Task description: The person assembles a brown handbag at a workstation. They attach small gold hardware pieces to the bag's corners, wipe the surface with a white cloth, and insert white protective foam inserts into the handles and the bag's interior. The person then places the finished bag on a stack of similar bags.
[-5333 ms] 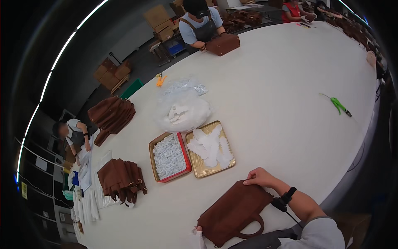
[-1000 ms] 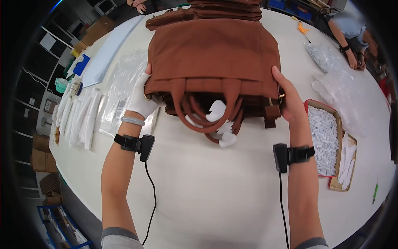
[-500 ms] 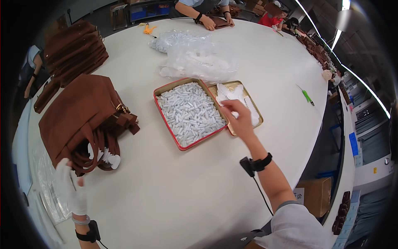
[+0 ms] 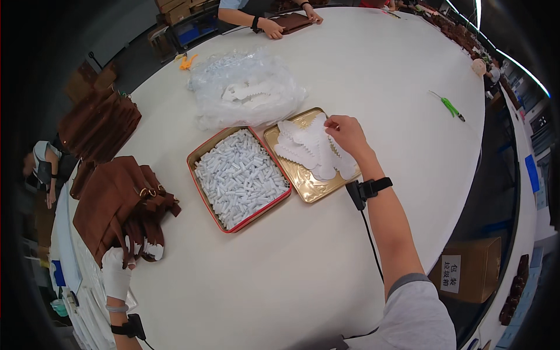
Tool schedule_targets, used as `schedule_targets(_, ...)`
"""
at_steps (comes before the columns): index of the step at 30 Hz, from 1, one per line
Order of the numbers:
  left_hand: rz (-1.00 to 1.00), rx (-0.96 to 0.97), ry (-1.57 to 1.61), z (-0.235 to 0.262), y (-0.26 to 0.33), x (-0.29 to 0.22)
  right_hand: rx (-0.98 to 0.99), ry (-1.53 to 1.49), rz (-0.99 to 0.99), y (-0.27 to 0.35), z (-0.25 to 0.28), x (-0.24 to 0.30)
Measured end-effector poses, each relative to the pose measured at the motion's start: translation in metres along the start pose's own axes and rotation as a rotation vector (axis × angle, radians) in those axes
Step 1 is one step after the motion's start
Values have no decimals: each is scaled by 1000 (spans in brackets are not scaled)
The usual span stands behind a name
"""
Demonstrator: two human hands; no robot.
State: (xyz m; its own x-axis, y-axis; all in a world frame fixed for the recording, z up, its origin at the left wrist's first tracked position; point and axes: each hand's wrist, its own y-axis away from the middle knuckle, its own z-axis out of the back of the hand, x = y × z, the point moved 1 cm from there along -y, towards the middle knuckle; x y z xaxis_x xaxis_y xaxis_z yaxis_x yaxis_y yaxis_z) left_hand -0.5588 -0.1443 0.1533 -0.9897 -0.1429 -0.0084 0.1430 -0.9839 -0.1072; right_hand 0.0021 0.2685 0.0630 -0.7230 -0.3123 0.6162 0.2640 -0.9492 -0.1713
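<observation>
My right hand reaches over the gold tray and pinches a white scalloped paper piece from the pile in it. Beside it sits a red-rimmed tray filled with small white rolls. My left hand, in a white glove, rests at the lower left on the handles of a brown leather bag lying on the white table. White stuffing paper shows at the bag's handles.
A clear plastic bag of white paper pieces lies behind the trays. More brown bags are stacked at the left edge. A green tool lies far right. Another person's hands work on a bag across the table.
My right hand has taken hold of a white paper piece in the gold tray. My left hand stays by the brown bag's handles.
</observation>
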Motion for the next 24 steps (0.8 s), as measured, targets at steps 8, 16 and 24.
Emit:
schedule_targets(8,-11,20,-128,1,13,1,297,302,111,-11,-36,28)
schedule_targets(16,-10,-70,-204,-7,14,-14,162,367,151,-2,-52,38)
schedule_targets(24,-44,-112,-187,-12,13,-3,374,272,266,-18,-77,50)
